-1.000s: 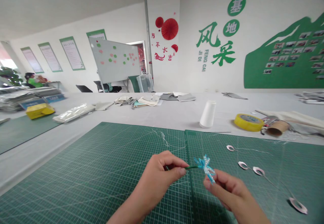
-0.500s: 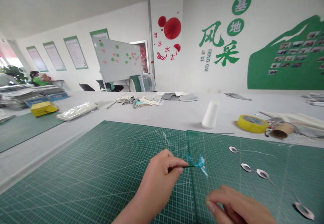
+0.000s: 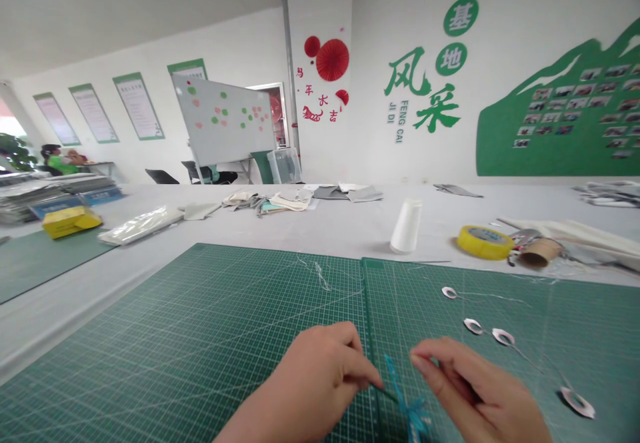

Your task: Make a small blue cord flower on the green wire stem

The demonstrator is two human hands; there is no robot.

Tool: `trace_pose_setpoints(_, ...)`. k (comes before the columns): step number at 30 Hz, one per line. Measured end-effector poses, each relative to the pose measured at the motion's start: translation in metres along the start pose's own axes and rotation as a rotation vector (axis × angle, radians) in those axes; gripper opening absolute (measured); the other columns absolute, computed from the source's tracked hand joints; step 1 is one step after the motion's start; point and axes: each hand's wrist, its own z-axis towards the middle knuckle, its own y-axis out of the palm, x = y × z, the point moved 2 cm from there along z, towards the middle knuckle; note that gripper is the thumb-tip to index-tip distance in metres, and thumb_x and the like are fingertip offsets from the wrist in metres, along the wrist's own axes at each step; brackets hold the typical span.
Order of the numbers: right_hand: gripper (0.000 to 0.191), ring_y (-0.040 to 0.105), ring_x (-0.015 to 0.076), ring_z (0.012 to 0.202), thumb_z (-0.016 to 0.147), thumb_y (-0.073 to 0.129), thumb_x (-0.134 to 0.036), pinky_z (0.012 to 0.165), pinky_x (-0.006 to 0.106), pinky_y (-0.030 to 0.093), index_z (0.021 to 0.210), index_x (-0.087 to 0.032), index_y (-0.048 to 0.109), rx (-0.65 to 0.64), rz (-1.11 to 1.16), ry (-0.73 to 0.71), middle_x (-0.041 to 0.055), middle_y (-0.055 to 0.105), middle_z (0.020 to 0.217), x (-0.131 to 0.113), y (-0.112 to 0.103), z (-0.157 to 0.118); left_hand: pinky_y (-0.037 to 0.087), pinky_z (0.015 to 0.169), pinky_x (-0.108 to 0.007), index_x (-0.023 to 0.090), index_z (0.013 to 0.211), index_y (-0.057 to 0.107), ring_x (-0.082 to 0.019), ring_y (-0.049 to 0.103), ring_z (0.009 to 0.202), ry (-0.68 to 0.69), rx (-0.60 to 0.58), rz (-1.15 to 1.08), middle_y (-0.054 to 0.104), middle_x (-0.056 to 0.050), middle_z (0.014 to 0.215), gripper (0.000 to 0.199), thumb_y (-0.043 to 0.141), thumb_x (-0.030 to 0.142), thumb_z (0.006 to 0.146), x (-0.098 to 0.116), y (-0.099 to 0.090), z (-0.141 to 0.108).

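Observation:
My left hand (image 3: 315, 379) is closed in a pinch on a thin green stem (image 3: 390, 395) low in the head view. At the stem's far end a shiny, see-through blue ribbon bow (image 3: 416, 416) spreads out in strips, one of them pointing up. My right hand (image 3: 483, 389) is just right of the bow, with thumb and forefinger pressed together. What it pinches, if anything, is too fine to make out. Both hands are over green cutting mats (image 3: 240, 323), near the seam between the two.
Several pale oval rings (image 3: 503, 336) with thin threads lie on the right mat. Beyond stand a white thread cone (image 3: 407, 226), yellow tape (image 3: 484, 241) and a cardboard tube (image 3: 540, 253). Cloth scraps (image 3: 290, 199) and a yellow box (image 3: 71, 221) lie farther left. A person (image 3: 63, 161) sits far left.
My left hand has come down and nearer with the stem, and the blue bow now hangs lower, tilted downward. My right hand has risen slightly beside it. The view has shifted slightly right.

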Motion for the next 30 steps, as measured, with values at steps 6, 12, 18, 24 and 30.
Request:
trace_pose_setpoints(6,0.026,0.043,0.0133,0.051,0.085,0.055,-0.042,0.050,0.024,0.036,0.072,-0.022,0.066,-0.118,0.213,0.409,-0.0047,0.046,0.054,0.016,0.010,0.003,0.043,0.070,-0.021,0.027,0.093,0.079,-0.011,0.056,0.074,0.015,-0.117,-0.365,0.059,0.002,0.079,0.034,0.065,0.000,0.078,0.009,-0.007,-0.001)
trace_pose_setpoints(12,0.037,0.032,0.0103,0.052,0.073,0.067,-0.055,0.048,0.021,0.028,0.066,-0.019,0.061,-0.210,0.599,0.662,-0.0069,0.039,0.055,0.023,0.025,0.004,0.041,0.070,-0.022,0.028,0.090,0.079,-0.011,0.053,0.073,-0.001,-0.034,-0.535,0.055,0.003,0.076,0.031,0.069,0.002,0.076,0.003,-0.012,0.001)
trace_pose_setpoints(18,0.044,0.027,0.0058,0.046,0.060,0.078,-0.057,0.044,0.018,0.023,0.062,-0.018,0.058,-0.244,0.841,0.766,-0.0083,0.037,0.051,0.020,0.036,0.002,0.041,0.074,-0.025,0.024,0.086,0.079,-0.012,0.054,0.076,-0.026,0.065,-0.569,0.055,0.002,0.075,0.023,0.070,0.006,0.076,-0.001,-0.014,0.002)
trace_pose_setpoints(24,0.043,0.010,0.0041,0.043,0.063,0.078,-0.057,0.040,0.020,0.007,0.068,-0.019,0.057,-0.204,0.823,0.851,-0.0114,0.027,0.050,0.022,0.042,-0.007,0.039,0.068,-0.026,0.024,0.091,0.078,-0.013,0.052,0.072,-0.093,0.140,-0.562,0.053,0.002,0.073,0.026,0.065,0.007,0.077,-0.005,-0.013,0.004)
trace_pose_setpoints(30,0.044,0.010,0.0042,0.042,0.065,0.074,-0.059,0.039,0.022,0.006,0.065,-0.020,0.054,-0.270,0.767,0.790,-0.0108,0.028,0.052,0.021,0.045,-0.007,0.040,0.071,-0.028,0.023,0.086,0.078,-0.015,0.052,0.074,-0.148,0.234,-0.562,0.053,0.001,0.075,0.021,0.064,0.010,0.077,-0.016,-0.010,0.006)
